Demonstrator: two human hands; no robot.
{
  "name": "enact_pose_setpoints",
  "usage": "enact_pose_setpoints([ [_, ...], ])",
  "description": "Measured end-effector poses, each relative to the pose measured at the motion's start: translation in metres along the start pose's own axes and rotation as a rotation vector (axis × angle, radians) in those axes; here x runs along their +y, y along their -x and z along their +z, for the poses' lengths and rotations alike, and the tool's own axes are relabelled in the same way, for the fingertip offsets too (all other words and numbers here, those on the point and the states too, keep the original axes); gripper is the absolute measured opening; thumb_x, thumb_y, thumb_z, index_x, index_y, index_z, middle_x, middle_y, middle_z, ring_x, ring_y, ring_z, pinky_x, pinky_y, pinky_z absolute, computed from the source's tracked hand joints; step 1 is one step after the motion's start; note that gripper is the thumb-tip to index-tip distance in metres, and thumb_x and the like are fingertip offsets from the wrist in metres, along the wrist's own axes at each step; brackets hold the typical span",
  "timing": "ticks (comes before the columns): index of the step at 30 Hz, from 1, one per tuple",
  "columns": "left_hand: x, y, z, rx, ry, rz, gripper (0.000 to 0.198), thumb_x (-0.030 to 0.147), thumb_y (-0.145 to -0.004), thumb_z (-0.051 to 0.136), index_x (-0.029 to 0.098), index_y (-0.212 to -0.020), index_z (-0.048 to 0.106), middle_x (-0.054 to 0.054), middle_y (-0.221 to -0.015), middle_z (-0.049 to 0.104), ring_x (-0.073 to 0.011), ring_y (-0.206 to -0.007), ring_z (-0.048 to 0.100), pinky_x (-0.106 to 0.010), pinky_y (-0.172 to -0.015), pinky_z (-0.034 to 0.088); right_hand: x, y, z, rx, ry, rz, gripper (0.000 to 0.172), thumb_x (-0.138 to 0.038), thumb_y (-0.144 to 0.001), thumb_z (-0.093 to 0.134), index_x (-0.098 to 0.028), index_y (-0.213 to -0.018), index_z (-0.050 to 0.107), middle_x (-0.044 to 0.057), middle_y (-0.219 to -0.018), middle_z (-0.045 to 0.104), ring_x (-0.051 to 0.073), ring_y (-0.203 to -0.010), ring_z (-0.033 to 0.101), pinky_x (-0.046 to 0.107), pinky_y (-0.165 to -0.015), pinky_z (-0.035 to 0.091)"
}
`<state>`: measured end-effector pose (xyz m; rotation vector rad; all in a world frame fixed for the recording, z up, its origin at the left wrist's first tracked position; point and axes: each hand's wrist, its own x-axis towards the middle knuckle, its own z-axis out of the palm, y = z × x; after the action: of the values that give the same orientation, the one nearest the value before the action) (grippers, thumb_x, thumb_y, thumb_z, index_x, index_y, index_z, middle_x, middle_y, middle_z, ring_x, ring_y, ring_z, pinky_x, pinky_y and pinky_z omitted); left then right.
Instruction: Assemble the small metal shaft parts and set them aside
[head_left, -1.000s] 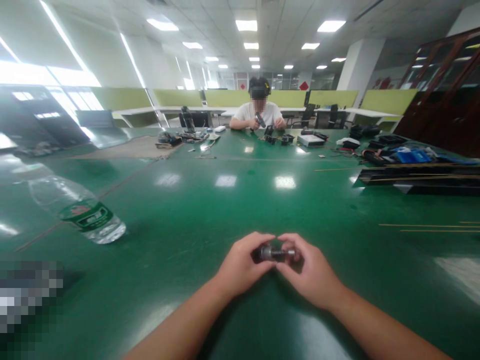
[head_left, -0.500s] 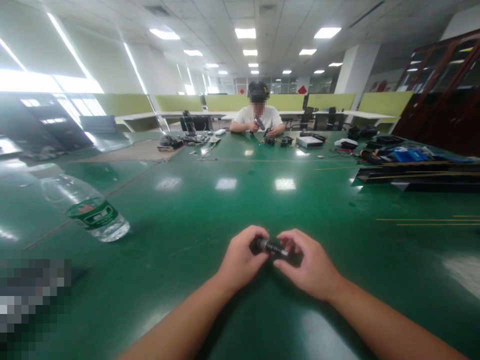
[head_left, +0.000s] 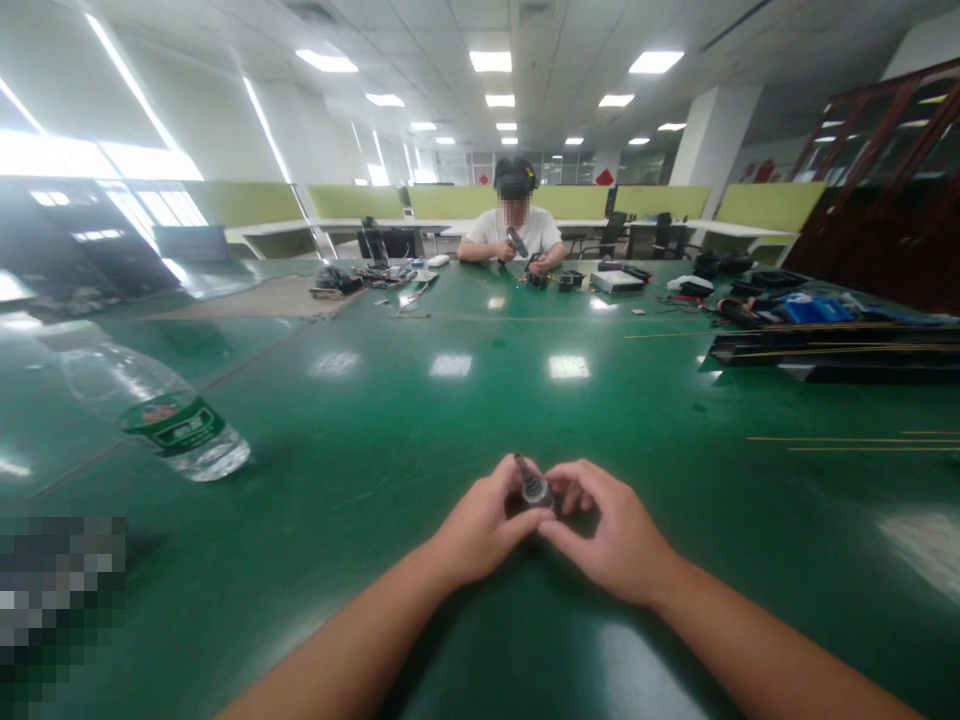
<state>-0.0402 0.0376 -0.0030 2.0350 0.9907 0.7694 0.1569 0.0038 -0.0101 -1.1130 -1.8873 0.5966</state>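
Note:
Over the green tabletop, a small dark cylindrical part point(head_left: 535, 490) with a grey ring and a narrow, stepped tip stands between my hands, tip pointing up and away from me. My left hand point(head_left: 491, 520) is closed around it, thumb in front and fingers behind. From the other side, my right hand point(head_left: 611, 525) pinches in, its thumb tip and forefinger at the part's right edge. The two thumb tips meet in front of it. Its lower end is hidden behind them.
A clear water bottle point(head_left: 180, 430) with a green label is on the left, near a blurred-out dark object point(head_left: 56, 575). Black trays point(head_left: 825, 355) and thin rods point(head_left: 847, 439) lie to the right. Across the table sits a person point(head_left: 517, 230) holding a dark tool among several electronic parts.
The dark part has turned from lying sideways, tip to the right, to pointing up and away. My right hand has closed in on it, and the thumbs have come together.

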Motion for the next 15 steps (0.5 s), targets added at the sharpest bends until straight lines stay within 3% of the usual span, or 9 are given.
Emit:
enact_pose_setpoints([
  [8,0.0034,0.0001,0.0027,0.078,0.056,0.032,0.019,0.026,-0.083,0.069,0.019,-0.099,0.062,-0.003,-0.091,0.067,-0.0169,-0.084,0.062,-0.027,-0.076,0.048,0.0009,-0.0002,-0.0013,0.001,-0.024,0.024,0.032,-0.023,-0.078,0.072,-0.022,-0.109,0.063,0.002,-0.089,0.065,0.017,-0.072,0.059,0.028,-0.068,0.047],
  [15,0.0026,-0.0002,0.0031,0.229,-0.023,0.2,0.024,0.011,-0.078,0.068,0.022,-0.099,0.072,-0.005,-0.098,0.068,-0.0182,-0.095,0.062,-0.03,-0.087,0.048,0.0038,0.0,-0.0019,-0.008,-0.034,0.07,0.03,-0.022,-0.076,0.073,-0.022,-0.104,0.064,0.003,-0.089,0.066,0.018,-0.073,0.06,0.029,-0.067,0.047],
])
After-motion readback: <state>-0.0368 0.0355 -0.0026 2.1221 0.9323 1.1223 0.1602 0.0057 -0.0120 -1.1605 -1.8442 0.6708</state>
